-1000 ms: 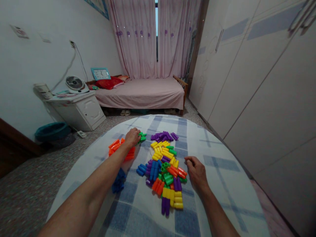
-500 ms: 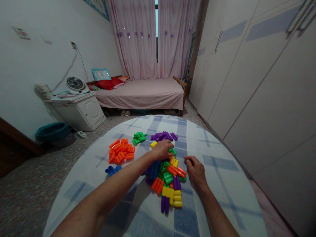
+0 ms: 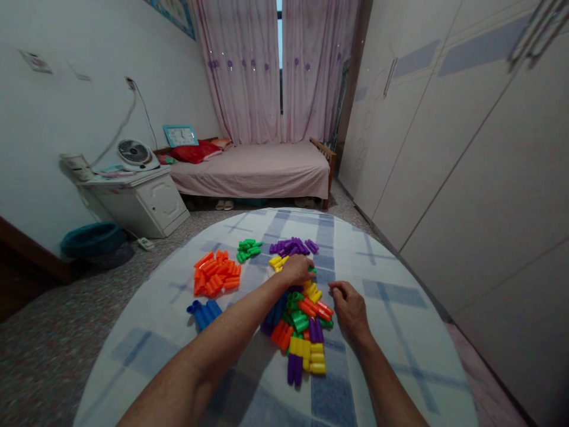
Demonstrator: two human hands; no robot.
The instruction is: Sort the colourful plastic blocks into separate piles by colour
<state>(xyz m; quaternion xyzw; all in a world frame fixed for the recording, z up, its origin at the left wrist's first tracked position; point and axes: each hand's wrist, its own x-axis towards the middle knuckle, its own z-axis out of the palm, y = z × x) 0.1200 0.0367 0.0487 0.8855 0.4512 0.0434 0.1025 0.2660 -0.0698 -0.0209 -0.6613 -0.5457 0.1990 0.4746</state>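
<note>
A mixed heap of coloured plastic tube blocks (image 3: 302,320) lies in the middle of a round table with a blue-checked cloth (image 3: 391,332). My left hand (image 3: 297,268) reaches across the heap, fingers curled down onto a green block and the yellow ones beside it; what it grips is hidden. My right hand (image 3: 350,308) rests on the cloth at the heap's right edge, fingers loosely bent, touching the red blocks. Sorted groups lie apart: orange blocks (image 3: 216,277), green blocks (image 3: 246,249), purple blocks (image 3: 293,245) and blue blocks (image 3: 204,312).
Beyond the table stands a bed with a pink cover (image 3: 253,169). A white cabinet (image 3: 140,201) with a small fan (image 3: 133,153) is at the left, a teal basin (image 3: 91,237) on the floor beside it. Wardrobe doors (image 3: 466,148) line the right.
My left hand left the green group at the far left and came right onto the mixed heap, where it now sits a little lower. My right hand has barely moved.
</note>
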